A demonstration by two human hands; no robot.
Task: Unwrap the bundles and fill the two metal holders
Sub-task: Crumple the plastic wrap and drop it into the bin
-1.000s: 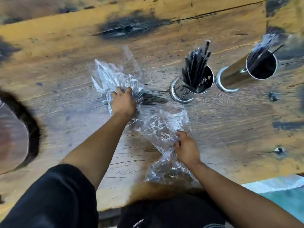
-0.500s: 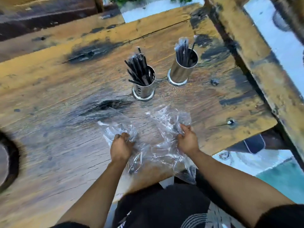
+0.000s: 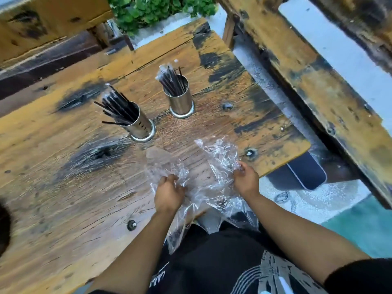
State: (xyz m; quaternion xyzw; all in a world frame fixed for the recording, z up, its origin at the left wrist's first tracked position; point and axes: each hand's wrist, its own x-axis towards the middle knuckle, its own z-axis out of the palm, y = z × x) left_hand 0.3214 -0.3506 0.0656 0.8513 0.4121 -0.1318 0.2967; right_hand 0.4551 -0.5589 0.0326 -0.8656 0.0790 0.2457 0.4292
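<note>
Between both hands [image 3: 168, 193], crumpled wrap [image 3: 214, 166]

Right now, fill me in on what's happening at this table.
A person is gathering up clear plastic wrap at the near edge of a worn wooden table. The left hand grips one crumpled part and the right hand pinches another. Farther back stand two metal holders: the left holder and the right holder, each already holding a cluster of black sticks. No wrapped bundle is visible on the table.
</note>
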